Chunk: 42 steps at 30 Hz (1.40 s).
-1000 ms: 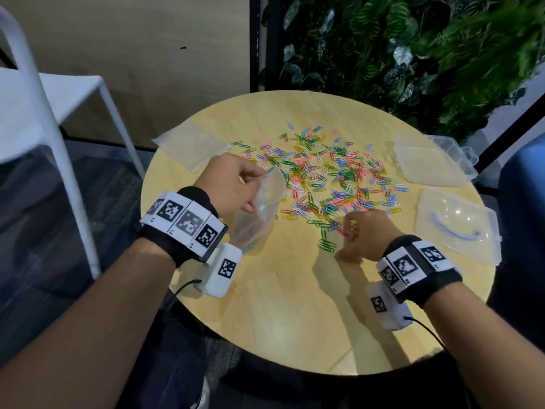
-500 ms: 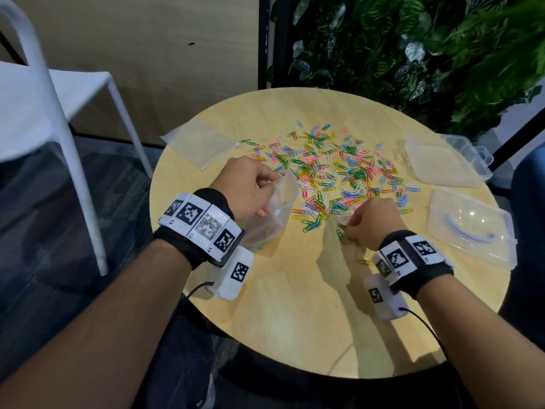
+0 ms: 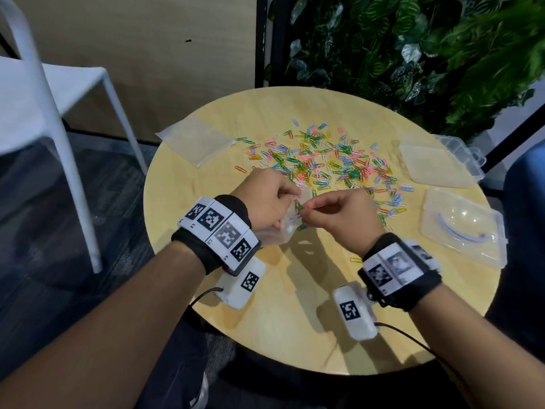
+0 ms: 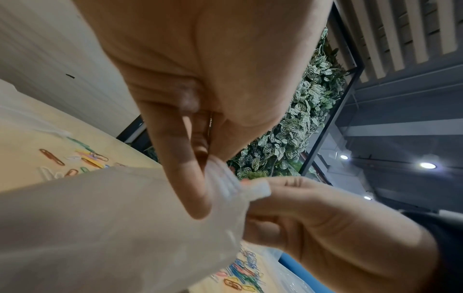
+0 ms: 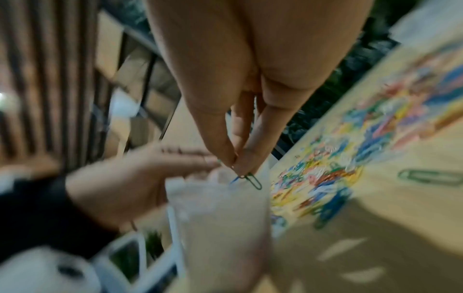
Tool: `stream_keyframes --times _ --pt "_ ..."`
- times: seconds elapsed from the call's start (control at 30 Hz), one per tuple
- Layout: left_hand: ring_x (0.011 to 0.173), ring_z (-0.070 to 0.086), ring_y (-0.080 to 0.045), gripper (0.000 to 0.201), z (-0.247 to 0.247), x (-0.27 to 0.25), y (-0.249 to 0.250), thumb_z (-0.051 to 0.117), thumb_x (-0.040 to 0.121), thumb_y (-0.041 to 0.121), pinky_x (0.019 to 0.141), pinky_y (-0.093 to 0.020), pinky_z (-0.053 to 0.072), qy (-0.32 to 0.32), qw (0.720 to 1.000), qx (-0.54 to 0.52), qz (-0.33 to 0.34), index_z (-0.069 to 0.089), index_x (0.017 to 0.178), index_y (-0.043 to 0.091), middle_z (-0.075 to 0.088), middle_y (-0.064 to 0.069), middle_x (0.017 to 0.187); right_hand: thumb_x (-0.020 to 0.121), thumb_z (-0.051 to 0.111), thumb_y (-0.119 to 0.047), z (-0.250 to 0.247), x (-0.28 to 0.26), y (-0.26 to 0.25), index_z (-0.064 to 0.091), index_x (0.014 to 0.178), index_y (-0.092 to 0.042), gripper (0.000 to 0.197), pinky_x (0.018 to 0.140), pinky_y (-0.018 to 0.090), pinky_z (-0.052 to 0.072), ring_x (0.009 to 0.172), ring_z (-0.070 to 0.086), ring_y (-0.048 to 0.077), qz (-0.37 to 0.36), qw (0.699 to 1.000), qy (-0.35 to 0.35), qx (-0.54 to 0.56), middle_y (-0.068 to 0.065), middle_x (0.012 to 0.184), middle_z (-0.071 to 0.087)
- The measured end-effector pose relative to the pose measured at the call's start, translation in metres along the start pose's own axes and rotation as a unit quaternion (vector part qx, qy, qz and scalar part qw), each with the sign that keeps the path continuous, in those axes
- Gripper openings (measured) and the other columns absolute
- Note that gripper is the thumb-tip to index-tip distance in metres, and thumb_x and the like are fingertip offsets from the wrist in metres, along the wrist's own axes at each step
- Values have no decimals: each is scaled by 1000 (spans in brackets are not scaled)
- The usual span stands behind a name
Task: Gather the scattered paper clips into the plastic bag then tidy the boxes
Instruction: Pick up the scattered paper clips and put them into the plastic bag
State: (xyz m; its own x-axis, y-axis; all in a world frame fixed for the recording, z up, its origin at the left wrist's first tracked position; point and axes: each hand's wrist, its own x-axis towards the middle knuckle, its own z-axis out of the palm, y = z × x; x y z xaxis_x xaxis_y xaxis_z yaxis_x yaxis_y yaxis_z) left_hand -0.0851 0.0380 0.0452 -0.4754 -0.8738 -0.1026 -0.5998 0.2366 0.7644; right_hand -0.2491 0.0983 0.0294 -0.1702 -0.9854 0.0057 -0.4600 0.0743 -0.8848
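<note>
We were in the first step, the gathering of the clips (image 3: 330,163) into the bag (image 3: 287,228). Our left hand (image 3: 265,199) pinched the rim of the bag between thumb and fingers and held its mouth up above the counter (image 3: 295,320). Our right hand (image 3: 339,216) came to it with a closed grip: the fingertips (image 5: 240,164) pinched a few clips, a green one (image 5: 254,181) and a blue one hanging just under them, right at the mouth of the bag.

So the held clips were below the right grip and just over the opening, touching or almost touching the rim; we could not tell which. We judged that the next move called only for loosening the fingers so that the clips fall inside, while the left hand keeps the mouth wide enough. Because the bag is soft and its mouth narrow, a clip could catch on the rim and drop outside.

Most clips lay in a wide coloured heap beyond the hands, well apart from the bag. The task seemed far from done. The boxes (image 3: 463,228) stood at the right edge, untouched, and one more flat bag (image 3: 194,140) lay at the far left
</note>
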Motion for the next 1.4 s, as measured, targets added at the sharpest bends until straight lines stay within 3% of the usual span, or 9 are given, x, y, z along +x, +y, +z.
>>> stream_keyframes --times 0.13,0.33,0.63,0.7,0.77,0.87,1.07,1.27,1.4 --pt "62 73 -28 22 1 -1 -1 57 98 11 65 -28 61 -2 1000 -16 6 72 114 10 63 13 74 75 75 -14 7 0 3 79 82 -13 8 69 21 56 64 68 7 -183 968 44 -166 0 75 76" --pt "74 76 -28 25 4 -4 -1 56 98 10 71 -37 63 -44 998 -49 18 70 119 10 69 1 95 82 59 -4 12 -2 7 72 76 -9 16 61 32 45 60 55 22 -237 934 -61 -259 4 72 69" --pt "69 74 -34 22 -12 0 -9 59 97 11 71 -42 63 9 997 -78 9 71 115 9 62 10 78 84 60 0 -31 -2 -15 78 93 -11 23 76 26 60 77 72 7 -87 995 37 -38 -1 88 76" --pt "67 74 -33 22 -17 1 -12 58 97 9 71 -41 63 12 997 -75 3 71 114 9 60 11 77 83 66 -10 -50 -2 -5 74 98 -17 19 75 32 60 67 69 5 -46 978 8 -204 -4 85 73" --pt "65 74 -29 22 -23 1 -17 57 96 8 68 -39 63 19 997 -75 -5 71 113 10 61 8 74 79 74 -17 -65 -9 11 62 117 -18 40 66 34 60 55 67 8 101 933 -77 -336 0 87 69" --pt "58 70 -21 23 -35 1 -24 56 95 4 63 -33 63 37 996 -80 -19 72 112 8 64 -1 70 72 79 -20 -60 -27 27 43 122 -12 62 60 34 59 65 71 21 262 901 -148 -313 10 95 65" --pt "44 60 -4 22 -54 -4 -33 58 93 2 51 -18 56 92 992 -74 -35 73 109 9 65 -5 69 77 75 -20 -16 -7 39 47 124 -9 56 69 27 42 90 58 24 150 919 -76 -357 10 103 64" --pt "55 65 -18 23 -54 -8 -34 57 94 5 59 -30 62 88 993 -75 -38 73 110 11 69 -15 77 84 68 -28 14 30 32 44 136 -9 61 79 31 45 110 55 30 91 919 -62 -378 16 122 56" --pt "57 69 -22 25 -53 -9 -31 56 95 5 65 -34 64 80 994 -66 -33 72 111 12 65 -2 67 84 65 -44 32 35 25 34 144 -14 74 102 39 42 123 47 34 57 901 -90 -420 13 142 35"
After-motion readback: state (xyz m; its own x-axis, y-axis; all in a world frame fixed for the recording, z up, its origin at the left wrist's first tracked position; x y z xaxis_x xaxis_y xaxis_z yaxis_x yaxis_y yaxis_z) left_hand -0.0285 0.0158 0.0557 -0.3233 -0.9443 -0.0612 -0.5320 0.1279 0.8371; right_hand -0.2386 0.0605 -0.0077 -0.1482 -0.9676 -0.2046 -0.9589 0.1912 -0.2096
